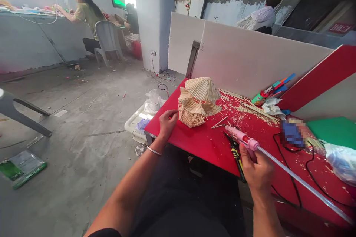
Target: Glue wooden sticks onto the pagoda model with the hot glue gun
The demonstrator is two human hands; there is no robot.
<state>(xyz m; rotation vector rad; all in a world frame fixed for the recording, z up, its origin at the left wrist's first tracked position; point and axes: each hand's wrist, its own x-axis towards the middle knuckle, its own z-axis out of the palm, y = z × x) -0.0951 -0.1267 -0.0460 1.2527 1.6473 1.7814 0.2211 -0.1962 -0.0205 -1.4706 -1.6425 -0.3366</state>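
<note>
Your right hand [254, 164] wrapped round a pink glue gun [236, 133], your left hand [168, 123] fingers bunched beside the stick pavilion [202, 90], contact unclear, pavilion upright on red table [214, 150].

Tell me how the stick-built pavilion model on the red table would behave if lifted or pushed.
The pavilion model is probably light for its size, being built of thin sticks with open gaps in its base. Its jutting lower eaves may be fragile if squeezed. Pushed gently, it would likely slide rather than roll, since the base is angular.
</note>
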